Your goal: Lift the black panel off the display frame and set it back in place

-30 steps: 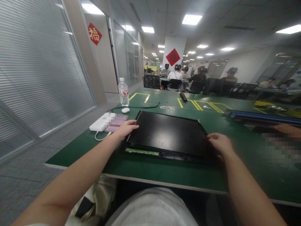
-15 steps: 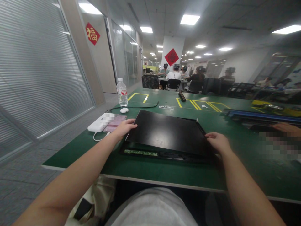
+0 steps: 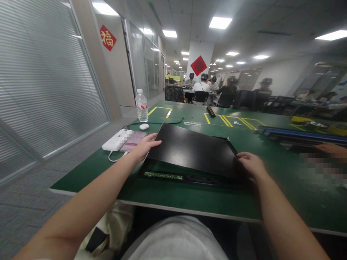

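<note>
A thin black screen panel (image 3: 192, 148) lies tilted over a shallow black frame (image 3: 206, 180), its left side raised higher than its right. My left hand (image 3: 145, 146) grips the panel's left edge, thumb on top and fingers underneath. At the right side, my right hand (image 3: 251, 164) has its fingers closed on the edge of the frame, close beside the panel; whether it also pinches the panel is hard to see. A narrow green circuit board (image 3: 162, 176) shows along the frame's near side, below the lifted panel.
On the green table (image 3: 173, 200), a white power bank (image 3: 115, 141), a phone (image 3: 135, 141), a white earbud case (image 3: 144, 126) and a water bottle (image 3: 141, 106) stand left. A black cable runs behind the panel. Another person's hand (image 3: 332, 148) is beside blue-edged parts (image 3: 303, 133) at right.
The panel's left side has been raised further, widening the gap over the frame's near edge. My left hand has moved slightly up and right with it; my right hand stays about in place.
</note>
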Demonstrator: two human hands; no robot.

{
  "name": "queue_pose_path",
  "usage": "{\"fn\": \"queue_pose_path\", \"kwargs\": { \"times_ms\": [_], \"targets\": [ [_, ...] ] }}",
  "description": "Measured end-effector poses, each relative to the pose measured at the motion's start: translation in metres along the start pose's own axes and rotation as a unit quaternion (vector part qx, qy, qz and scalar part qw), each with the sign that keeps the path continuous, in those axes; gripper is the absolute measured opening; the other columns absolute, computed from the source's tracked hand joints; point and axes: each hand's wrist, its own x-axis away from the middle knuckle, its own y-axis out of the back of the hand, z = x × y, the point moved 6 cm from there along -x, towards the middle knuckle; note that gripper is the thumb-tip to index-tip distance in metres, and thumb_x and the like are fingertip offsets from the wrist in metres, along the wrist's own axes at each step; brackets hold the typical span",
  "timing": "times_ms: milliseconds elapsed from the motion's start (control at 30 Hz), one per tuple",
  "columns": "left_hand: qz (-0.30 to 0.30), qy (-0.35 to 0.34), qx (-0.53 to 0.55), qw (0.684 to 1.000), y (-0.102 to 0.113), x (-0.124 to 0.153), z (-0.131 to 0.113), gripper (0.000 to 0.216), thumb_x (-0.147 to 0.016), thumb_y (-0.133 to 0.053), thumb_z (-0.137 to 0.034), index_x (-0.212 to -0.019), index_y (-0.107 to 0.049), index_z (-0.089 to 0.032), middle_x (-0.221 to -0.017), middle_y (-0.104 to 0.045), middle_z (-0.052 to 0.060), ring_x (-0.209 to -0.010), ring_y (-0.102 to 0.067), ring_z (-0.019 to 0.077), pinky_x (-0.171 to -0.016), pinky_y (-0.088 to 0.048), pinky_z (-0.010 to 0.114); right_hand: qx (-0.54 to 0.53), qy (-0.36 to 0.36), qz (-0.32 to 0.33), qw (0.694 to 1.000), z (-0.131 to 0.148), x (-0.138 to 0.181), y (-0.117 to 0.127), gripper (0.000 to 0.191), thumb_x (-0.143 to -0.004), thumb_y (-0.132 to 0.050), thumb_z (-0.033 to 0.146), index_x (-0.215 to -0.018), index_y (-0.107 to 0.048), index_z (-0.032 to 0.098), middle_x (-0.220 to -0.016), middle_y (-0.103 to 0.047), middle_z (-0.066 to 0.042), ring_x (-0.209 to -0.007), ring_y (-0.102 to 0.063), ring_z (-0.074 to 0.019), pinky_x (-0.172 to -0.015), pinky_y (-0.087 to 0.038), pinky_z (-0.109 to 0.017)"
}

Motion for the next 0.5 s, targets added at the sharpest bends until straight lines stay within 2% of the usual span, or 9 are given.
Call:
{"fn": "queue_pose_path", "kwargs": {
  "times_ms": [167,500],
  "targets": [
    [0.003,0.015,0.027,1.000,-0.0038,0.0033,-0.0012,0.065,-0.070,-0.074,-0.013,-0.133,-0.057,-0.017,-0.102,-0.076,0.008,-0.081,-0.073,0.0217,-0.067,-0.057,0.029,-0.015,-0.003,0.002,1.000,-0.0013,-0.0022,-0.0027,0.032,-0.072,-0.062,0.023,-0.101,-0.076,0.022,-0.081,-0.073,-0.003,-0.068,-0.062,-0.0164,-0.059,-0.041,-0.026],
    [0.004,0.008,0.036,0.999,-0.0023,0.0026,-0.0010,0.068,-0.065,-0.073,-0.008,-0.131,-0.057,-0.017,-0.091,-0.076,0.006,-0.071,-0.072,0.0211,-0.065,-0.058,0.031,-0.018,0.003,0.009,1.000,-0.0038,-0.0047,-0.0052,0.034,-0.073,-0.063,0.024,-0.104,-0.077,0.022,-0.085,-0.074,-0.005,-0.073,-0.064,-0.0182,-0.063,-0.043,-0.027]
  ]
}}
